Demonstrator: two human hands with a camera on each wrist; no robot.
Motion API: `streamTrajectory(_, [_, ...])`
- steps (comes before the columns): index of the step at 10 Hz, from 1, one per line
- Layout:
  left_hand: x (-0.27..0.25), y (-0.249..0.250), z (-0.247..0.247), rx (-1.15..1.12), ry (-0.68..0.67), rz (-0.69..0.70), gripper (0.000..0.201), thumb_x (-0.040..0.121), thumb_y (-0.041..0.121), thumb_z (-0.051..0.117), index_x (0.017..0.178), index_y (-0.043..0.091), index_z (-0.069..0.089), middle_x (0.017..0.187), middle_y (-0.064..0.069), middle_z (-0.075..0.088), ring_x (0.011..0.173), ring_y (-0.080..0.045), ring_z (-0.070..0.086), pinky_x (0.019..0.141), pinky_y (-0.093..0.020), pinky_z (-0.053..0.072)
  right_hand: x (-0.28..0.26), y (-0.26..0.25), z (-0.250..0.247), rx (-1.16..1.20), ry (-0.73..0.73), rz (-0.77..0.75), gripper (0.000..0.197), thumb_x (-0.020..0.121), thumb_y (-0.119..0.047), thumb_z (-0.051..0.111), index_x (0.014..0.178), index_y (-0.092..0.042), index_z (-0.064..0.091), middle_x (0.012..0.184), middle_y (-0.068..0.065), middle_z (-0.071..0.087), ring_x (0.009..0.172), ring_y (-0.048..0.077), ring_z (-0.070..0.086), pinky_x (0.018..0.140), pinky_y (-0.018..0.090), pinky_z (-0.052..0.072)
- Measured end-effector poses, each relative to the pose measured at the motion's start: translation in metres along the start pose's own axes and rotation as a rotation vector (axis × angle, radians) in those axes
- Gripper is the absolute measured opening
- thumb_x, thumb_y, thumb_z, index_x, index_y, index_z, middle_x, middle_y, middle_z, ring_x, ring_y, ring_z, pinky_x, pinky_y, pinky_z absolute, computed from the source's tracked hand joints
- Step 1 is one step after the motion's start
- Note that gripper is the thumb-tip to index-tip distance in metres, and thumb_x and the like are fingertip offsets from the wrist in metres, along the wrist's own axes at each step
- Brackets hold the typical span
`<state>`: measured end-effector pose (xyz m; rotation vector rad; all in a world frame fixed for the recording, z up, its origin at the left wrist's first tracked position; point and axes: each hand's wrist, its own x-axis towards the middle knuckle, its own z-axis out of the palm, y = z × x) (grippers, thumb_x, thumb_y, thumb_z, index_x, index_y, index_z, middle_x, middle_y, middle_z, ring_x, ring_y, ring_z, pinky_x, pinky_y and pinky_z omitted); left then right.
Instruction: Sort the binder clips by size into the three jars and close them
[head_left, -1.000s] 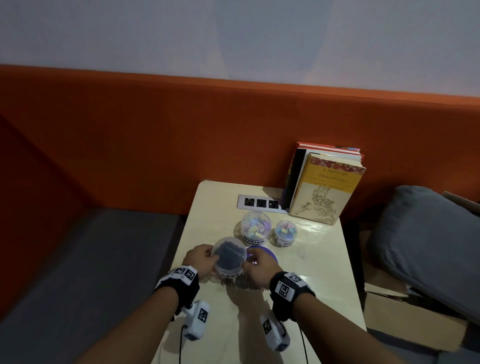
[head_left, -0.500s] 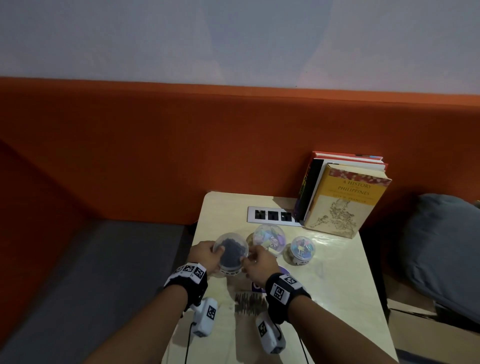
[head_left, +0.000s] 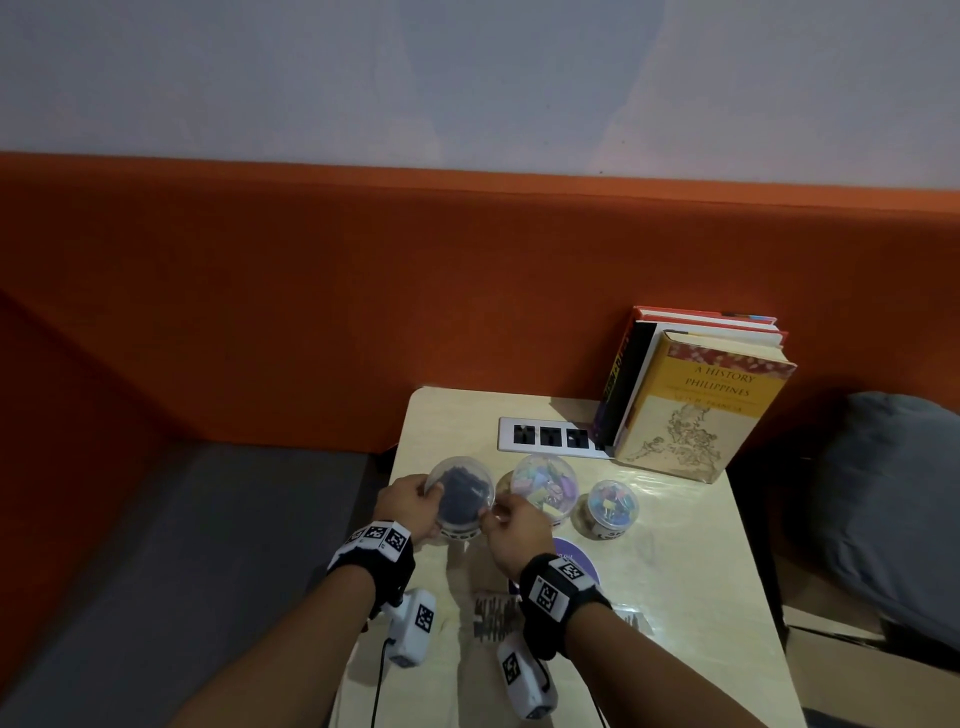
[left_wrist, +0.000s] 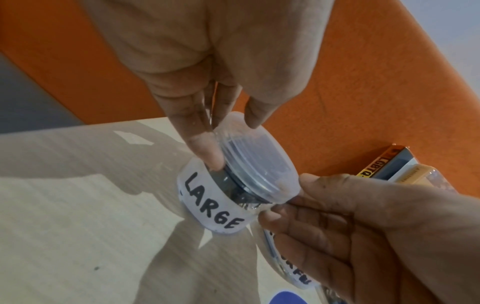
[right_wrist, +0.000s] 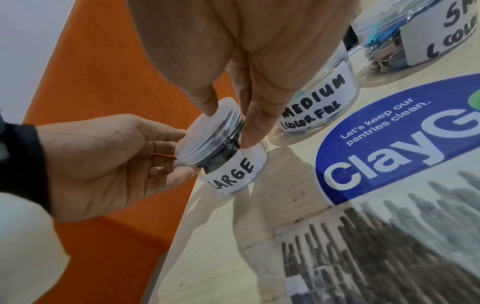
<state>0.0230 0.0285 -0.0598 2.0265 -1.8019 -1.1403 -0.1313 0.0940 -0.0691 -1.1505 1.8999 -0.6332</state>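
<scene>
Pale wood table (head_left: 675, 597) carries three jars in a row: medium jar (head_left: 543, 488) and small jar (head_left: 612, 506) lidded, apart. At the left edge, left hand (head_left: 408, 506) and right hand (head_left: 514, 532) pinch the LARGE jar (left_wrist: 215, 205) by its clear lid (left_wrist: 259, 162), likely seating it.

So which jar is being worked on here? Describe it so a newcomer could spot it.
On the pale table, three clear jars stand in a row before the books. It is the leftmost jar, gripped by both hands, labelled LARGE and filled with black clips; its neighbours hold colourful ones.
</scene>
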Motion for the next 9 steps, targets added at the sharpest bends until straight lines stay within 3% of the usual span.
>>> streamTrajectory(1, [0.005, 0.000, -0.001, -0.009, 0.017, -0.001, 0.035, 0.100, 0.031, 0.048, 0.080, 0.007, 0.065, 0.074, -0.010, 0.064, 0.068, -0.025, 0.060, 0.059, -0.029, 0.043, 0.000, -0.005, 0.000, 0.003, -0.026, -0.022, 0.035, 0.097, -0.028, 0.057, 0.126, -0.009, 0.059, 0.124, 0.009, 0.066, 0.110, 0.024, 0.064, 0.094, 0.032, 0.049])
streamTrajectory(2, [0.007, 0.000, -0.001, -0.058, 0.026, -0.004, 0.034, 0.101, 0.030, 0.048, 0.085, 0.005, 0.065, 0.074, -0.010, 0.066, 0.062, -0.020, 0.065, 0.058, -0.029, 0.052, 0.001, -0.007, 0.000, 0.012, -0.041, -0.024, 0.035, 0.097, -0.026, 0.056, 0.127, -0.009, 0.058, 0.126, 0.010, 0.065, 0.111, 0.025, 0.063, 0.096, 0.036, 0.050])
streamTrajectory(3, [0.008, 0.001, -0.001, -0.100, 0.024, -0.005, 0.028, 0.101, 0.026, 0.048, 0.084, 0.012, 0.065, 0.088, -0.009, 0.070, 0.069, -0.023, 0.070, 0.069, -0.033, 0.059, 0.002, -0.009, 0.001, 0.029, -0.053, -0.018, 0.038, 0.097, -0.025, 0.055, 0.131, -0.007, 0.055, 0.129, 0.011, 0.063, 0.114, 0.026, 0.062, 0.099, 0.039, 0.049])
streamTrajectory(4, [0.008, 0.000, -0.002, -0.159, 0.032, -0.035, 0.024, 0.101, 0.025, 0.049, 0.109, 0.009, 0.066, 0.113, -0.015, 0.067, 0.079, -0.029, 0.070, 0.075, -0.034, 0.059, 0.003, -0.007, 0.002, 0.026, -0.075, -0.023, 0.038, 0.097, -0.026, 0.055, 0.132, -0.009, 0.054, 0.132, 0.010, 0.061, 0.117, 0.026, 0.060, 0.100, 0.039, 0.048])
streamTrajectory(5, [0.011, -0.005, 0.000, -0.154, 0.025, -0.033, 0.032, 0.098, 0.028, 0.050, 0.116, 0.007, 0.065, 0.114, -0.015, 0.067, 0.085, -0.032, 0.069, 0.080, -0.041, 0.059, 0.002, -0.008, 0.002, 0.007, -0.093, -0.039, 0.035, 0.097, -0.028, 0.054, 0.130, -0.014, 0.056, 0.133, 0.007, 0.061, 0.119, 0.026, 0.058, 0.100, 0.038, 0.047])
streamTrajectory(6, [0.013, -0.010, 0.005, -0.110, 0.024, -0.025, 0.028, 0.095, 0.036, 0.048, 0.094, 0.015, 0.066, 0.092, -0.011, 0.070, 0.079, -0.029, 0.068, 0.078, -0.042, 0.058, 0.001, -0.007, 0.002, -0.006, -0.092, -0.041, 0.036, 0.096, -0.028, 0.055, 0.129, -0.012, 0.056, 0.133, 0.008, 0.061, 0.121, 0.027, 0.057, 0.100, 0.037, 0.046])
streamTrajectory(7, [0.005, -0.005, 0.005, -0.022, 0.048, -0.017, 0.028, 0.100, 0.035, 0.045, 0.090, 0.014, 0.061, 0.091, -0.012, 0.066, 0.080, -0.028, 0.060, 0.073, -0.033, 0.048, 0.000, -0.006, 0.001, -0.024, -0.101, -0.011, 0.042, 0.096, -0.032, 0.056, 0.130, -0.008, 0.054, 0.137, 0.009, 0.058, 0.125, 0.028, 0.055, 0.102, 0.036, 0.045])
streamTrajectory(8, [0.006, -0.011, 0.010, 0.005, 0.074, -0.029, 0.035, 0.102, 0.036, 0.042, 0.103, 0.008, 0.063, 0.102, -0.017, 0.066, 0.090, -0.035, 0.059, 0.071, -0.031, 0.040, -0.002, 0.000, -0.002, 0.006, -0.119, -0.002, 0.049, 0.096, -0.034, 0.057, 0.138, -0.009, 0.048, 0.139, 0.008, 0.056, 0.127, 0.025, 0.053, 0.104, 0.033, 0.042])
streamTrajectory(9, [0.007, -0.020, 0.016, -0.027, 0.127, -0.086, 0.045, 0.102, 0.041, 0.039, 0.111, 0.003, 0.062, 0.105, -0.021, 0.067, 0.094, -0.040, 0.063, 0.075, -0.038, 0.051, -0.007, 0.006, -0.008, 0.119, -0.081, 0.001, 0.053, 0.094, -0.035, 0.061, 0.141, -0.017, 0.045, 0.135, 0.002, 0.058, 0.125, 0.019, 0.054, 0.104, 0.032, 0.044])
